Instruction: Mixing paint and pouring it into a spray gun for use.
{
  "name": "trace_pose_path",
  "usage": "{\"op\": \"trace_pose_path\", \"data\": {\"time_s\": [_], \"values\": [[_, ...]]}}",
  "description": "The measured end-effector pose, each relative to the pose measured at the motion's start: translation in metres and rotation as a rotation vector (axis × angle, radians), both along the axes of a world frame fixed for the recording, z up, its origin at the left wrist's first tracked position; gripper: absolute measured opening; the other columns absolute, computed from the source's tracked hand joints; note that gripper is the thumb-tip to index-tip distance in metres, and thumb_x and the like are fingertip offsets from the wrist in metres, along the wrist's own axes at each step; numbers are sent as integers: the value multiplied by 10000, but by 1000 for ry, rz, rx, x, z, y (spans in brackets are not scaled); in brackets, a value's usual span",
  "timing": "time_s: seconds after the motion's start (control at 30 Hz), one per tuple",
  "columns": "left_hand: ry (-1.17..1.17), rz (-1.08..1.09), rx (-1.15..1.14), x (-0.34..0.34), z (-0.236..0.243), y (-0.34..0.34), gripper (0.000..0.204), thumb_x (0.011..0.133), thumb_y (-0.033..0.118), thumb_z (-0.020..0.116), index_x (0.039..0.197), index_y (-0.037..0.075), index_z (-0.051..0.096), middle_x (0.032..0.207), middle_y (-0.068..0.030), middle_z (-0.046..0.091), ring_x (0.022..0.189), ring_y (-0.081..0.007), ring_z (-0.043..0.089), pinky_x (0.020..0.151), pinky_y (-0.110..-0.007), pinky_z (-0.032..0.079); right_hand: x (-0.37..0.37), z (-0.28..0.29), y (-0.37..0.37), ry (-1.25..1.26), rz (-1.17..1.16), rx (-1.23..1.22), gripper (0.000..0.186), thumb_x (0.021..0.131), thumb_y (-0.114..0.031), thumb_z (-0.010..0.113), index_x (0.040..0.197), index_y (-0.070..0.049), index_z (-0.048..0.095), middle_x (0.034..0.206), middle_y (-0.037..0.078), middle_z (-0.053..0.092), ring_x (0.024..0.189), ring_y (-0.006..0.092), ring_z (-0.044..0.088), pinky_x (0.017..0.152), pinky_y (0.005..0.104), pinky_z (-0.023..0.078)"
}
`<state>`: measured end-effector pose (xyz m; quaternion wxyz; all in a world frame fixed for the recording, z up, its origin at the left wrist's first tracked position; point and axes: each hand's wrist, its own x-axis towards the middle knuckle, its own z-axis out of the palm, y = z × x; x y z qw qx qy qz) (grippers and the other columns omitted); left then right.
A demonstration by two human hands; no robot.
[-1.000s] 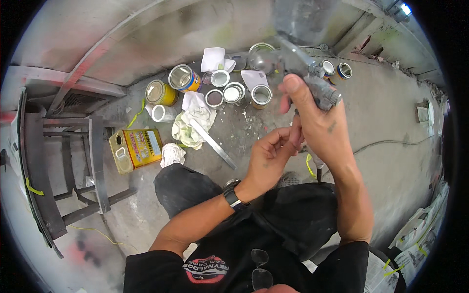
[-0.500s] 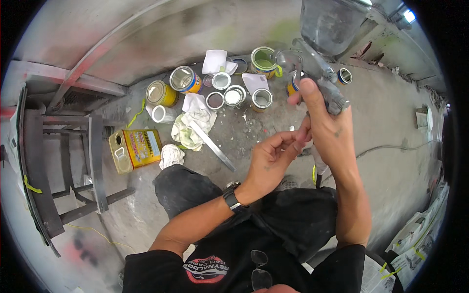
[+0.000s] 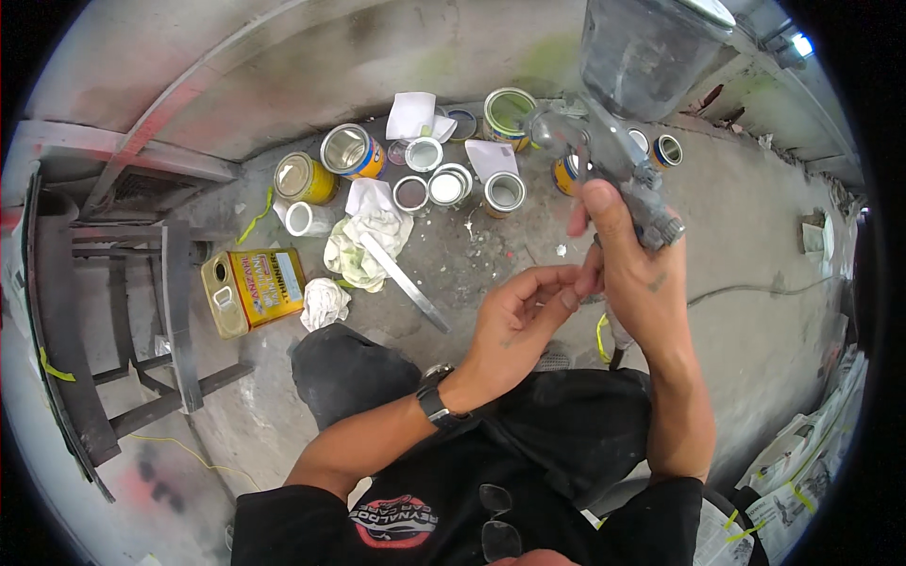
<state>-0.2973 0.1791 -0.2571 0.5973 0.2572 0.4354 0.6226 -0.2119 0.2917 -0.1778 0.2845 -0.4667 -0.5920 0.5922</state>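
My right hand (image 3: 640, 269) is wrapped round a grey, paint-smeared spray gun (image 3: 618, 156), with the thumb lying along its back. On top of the gun sits a large translucent grey paint cup (image 3: 646, 57). Close against the right palm, my left hand (image 3: 514, 316) is closed, its thumb and fingertips pinched together beside the right hand's lower fingers. What the pinch holds, if anything, is hidden. Below the hands, the lower end of an air line (image 3: 618, 332) shows beside a loop of yellow tape (image 3: 602, 338).
Several open paint cans (image 3: 505, 193) stand along the wall. Crumpled rags (image 3: 368, 236) lie under a flat metal stick (image 3: 406, 283). A yellow thinner can (image 3: 255, 291) stands by a dark metal stand (image 3: 175, 316) at left. A hose (image 3: 755, 288) crosses the floor at right.
The spray gun has tipped slightly, and its rear knobs sit a little lower and further right. Both hands stay together. The floor items have shifted slightly left in the view.
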Motion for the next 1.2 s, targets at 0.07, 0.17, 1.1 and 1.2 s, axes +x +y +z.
{"op": "trace_pose_path", "data": {"time_s": [0.07,0.17,1.1,1.2], "values": [[21,5,-68,-3,1,-2,290,1032,122,570,1288,-13,587,1131,-63,677,985,-116,624,866,-289,515,4,-5,3,-19,17,0,387,1011,-373,596,1032,7,668,820,27,642,464,88,559,420,239,404],[37,-77,-136,-14,4,-3,315,1027,101,568,1321,-12,568,1209,-81,665,1052,-138,628,928,-305,510,7,3,13,-37,5,-92,321,977,-316,660,1023,1,655,788,12,616,505,71,538,441,235,427],[1200,-846,-496,-94,137,-88,618,867,448,692,1299,12,622,1208,-261,658,1161,-418,605,1021,-472,460,78,168,-33,-71,-137,-279,267,951,-248,696,1107,-34,656,737,60,634,587,143,567,567,321,479],[1196,-904,-503,-95,184,-120,631,863,471,692,1297,18,629,1248,-268,641,1207,-418,582,1059,-476,433,91,212,-41,-15,-201,-273,265,967,-262,677,1113,-42,658,719,15,620,540,88,532,501,290,438]]}}
